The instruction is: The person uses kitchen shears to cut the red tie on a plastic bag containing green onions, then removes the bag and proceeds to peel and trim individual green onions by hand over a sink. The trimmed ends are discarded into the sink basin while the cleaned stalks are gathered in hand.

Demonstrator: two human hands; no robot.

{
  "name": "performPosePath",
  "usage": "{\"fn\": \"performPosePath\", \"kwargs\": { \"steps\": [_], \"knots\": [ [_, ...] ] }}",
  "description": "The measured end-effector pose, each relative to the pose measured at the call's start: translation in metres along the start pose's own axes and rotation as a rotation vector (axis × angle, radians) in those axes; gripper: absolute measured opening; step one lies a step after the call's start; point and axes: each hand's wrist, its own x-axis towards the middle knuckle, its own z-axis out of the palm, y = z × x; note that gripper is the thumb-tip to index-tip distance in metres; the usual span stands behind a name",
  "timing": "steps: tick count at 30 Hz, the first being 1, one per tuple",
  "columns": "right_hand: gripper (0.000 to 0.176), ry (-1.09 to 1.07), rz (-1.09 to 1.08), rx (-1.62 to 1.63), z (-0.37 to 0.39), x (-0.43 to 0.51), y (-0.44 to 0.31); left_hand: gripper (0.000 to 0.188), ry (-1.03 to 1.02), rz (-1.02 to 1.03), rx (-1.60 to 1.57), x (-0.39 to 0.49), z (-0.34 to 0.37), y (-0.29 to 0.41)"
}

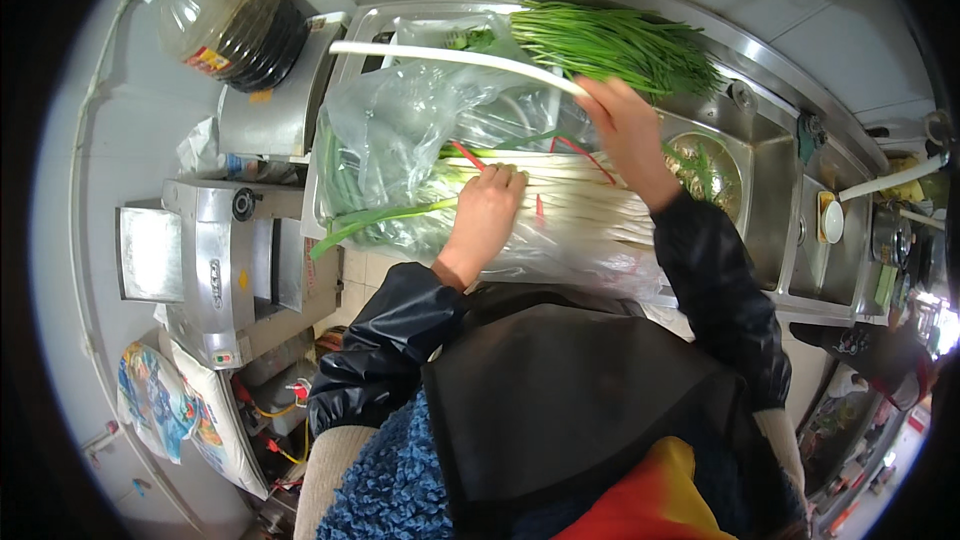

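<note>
Between the thumb and fingers of my right hand is one end of a long white stalk, likely a scallion's white part. It reaches leftward above a clear plastic bag. My left hand rests with bent fingers on a bundle of scallions, whose white ends point right. A long green leaf runs left from under that hand; whether the fingers grip it is hidden. Red tape crosses the bundle, and clear plastic lies around its leaves and near side.
Garlic chives lie at the back of the steel counter. To the right, a sink holds a round metal bowl with trimmings. On the left stand a jug of dark liquid and a steel machine.
</note>
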Motion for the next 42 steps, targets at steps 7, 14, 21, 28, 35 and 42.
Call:
{"fn": "performPosePath", "kwargs": {
  "steps": [7,14,21,28,35,42],
  "knots": [
    [0.04,-0.486,-0.033,-0.345,0.128,0.025,0.04,0.01,0.062,-0.062,0.032,-0.009,-0.011,-0.021],
    [0.04,-0.219,0.003,0.037,0.068,0.003,0.061,0.026,0.12,0.036,0.076,0.002,-0.04,-0.022],
    [0.018,0.227,0.278,0.179,-0.081,-0.077,-0.025,0.033,0.257,0.115,0.252,0.047,-0.112,-0.008],
    [0.033,0.004,0.795,1.148,-0.082,-0.093,-0.054,0.029,0.3,0.211,0.032,0.092,-0.12,0.038],
    [0.02,0.581,0.68,1.461,-0.131,-0.092,-0.006,0.031,0.237,0.431,-0.186,0.13,-0.079,0.115],
    [0.028,0.871,0.547,1.286,-0.195,-0.135,0.042,0.043,-0.223,-0.057,-0.502,0.13,-0.083,0.073]
  ]
}}
